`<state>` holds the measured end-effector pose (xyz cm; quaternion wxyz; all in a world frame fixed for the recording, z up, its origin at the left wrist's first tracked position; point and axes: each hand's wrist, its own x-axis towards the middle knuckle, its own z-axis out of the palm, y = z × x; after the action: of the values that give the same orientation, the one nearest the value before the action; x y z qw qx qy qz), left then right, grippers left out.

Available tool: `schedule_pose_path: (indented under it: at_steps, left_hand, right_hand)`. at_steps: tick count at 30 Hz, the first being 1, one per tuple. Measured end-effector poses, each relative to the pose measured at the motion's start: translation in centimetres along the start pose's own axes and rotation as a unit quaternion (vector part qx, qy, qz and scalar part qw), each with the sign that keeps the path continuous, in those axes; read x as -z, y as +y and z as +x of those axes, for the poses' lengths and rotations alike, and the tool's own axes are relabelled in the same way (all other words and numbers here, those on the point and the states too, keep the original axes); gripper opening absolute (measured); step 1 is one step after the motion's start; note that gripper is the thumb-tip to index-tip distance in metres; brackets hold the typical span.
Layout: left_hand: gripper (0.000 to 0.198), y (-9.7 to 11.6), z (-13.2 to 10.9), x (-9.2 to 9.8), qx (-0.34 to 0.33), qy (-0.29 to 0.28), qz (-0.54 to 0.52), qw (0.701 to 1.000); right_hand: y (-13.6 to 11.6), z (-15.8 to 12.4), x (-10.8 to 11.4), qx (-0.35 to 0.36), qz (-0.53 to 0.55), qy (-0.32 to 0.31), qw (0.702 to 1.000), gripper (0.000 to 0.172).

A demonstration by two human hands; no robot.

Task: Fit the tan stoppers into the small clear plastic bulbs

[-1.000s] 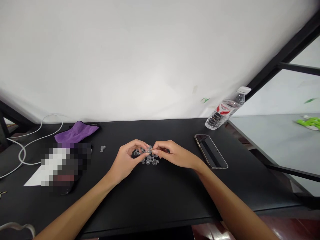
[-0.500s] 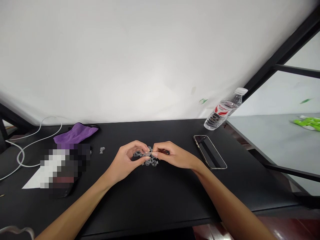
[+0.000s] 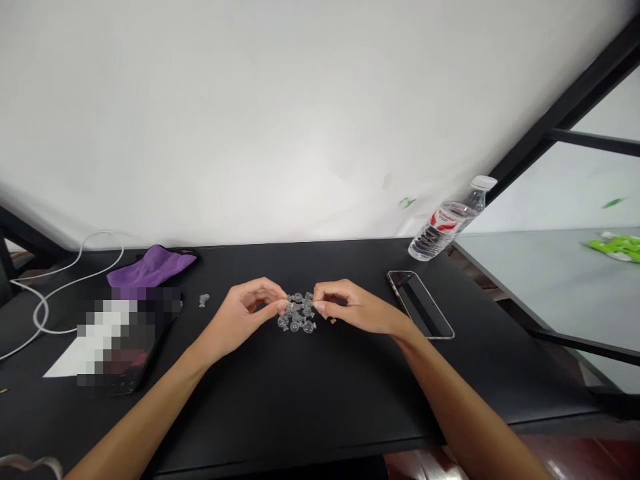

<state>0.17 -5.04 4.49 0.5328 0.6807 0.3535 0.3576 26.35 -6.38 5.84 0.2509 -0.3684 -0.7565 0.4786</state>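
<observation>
Cluster of clear moulded plastic pieces [image 3: 298, 313] on a matte black desktop [image 3: 300, 407], roughly compact, midway between bare left hand [image 3: 240, 313] and bare right hand [image 3: 357, 310], fingers curled at its edges, grip impossible to tell.

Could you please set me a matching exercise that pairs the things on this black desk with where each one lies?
Things:
1. purple cloth
2. smartphone
3. plastic water bottle
4. clear plastic pieces

Places:
A. between the left hand and the right hand
B. just right of the right hand
C. back right corner of the desk
D. back left of the desk

Pairs: 1-D, 2-B, 3-C, 4-A
</observation>
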Motion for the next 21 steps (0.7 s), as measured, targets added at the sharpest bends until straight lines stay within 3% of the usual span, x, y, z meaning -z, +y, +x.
schedule_pose_path:
  at_steps: [4,7,13,21]
  left_hand:
    - [0.015,0.2,0.2,2.1,-0.031,-0.032,0.178,0.983]
    - [0.013,-0.1,0.2,2.9,-0.04,-0.078,0.234,0.968]
    - [0.01,-1.3,0.3,2.6,-0.043,-0.121,0.289,0.949]
    - [0.016,-0.9,0.3,2.6,-0.019,-0.092,0.263,0.96]
  right_hand:
    - [0.8,-0.7,1.6,-0.043,-0.106,-0.022,0.993,0.027]
    - [1.3,-1.1,2.2,-0.062,-0.129,-0.019,0.99,0.021]
    - [2.0,-1.4,2.6,-0.093,-0.175,-0.008,0.98,0.019]
    - [2.4,-1.4,2.9,-0.103,-0.199,0.006,0.974,0.018]
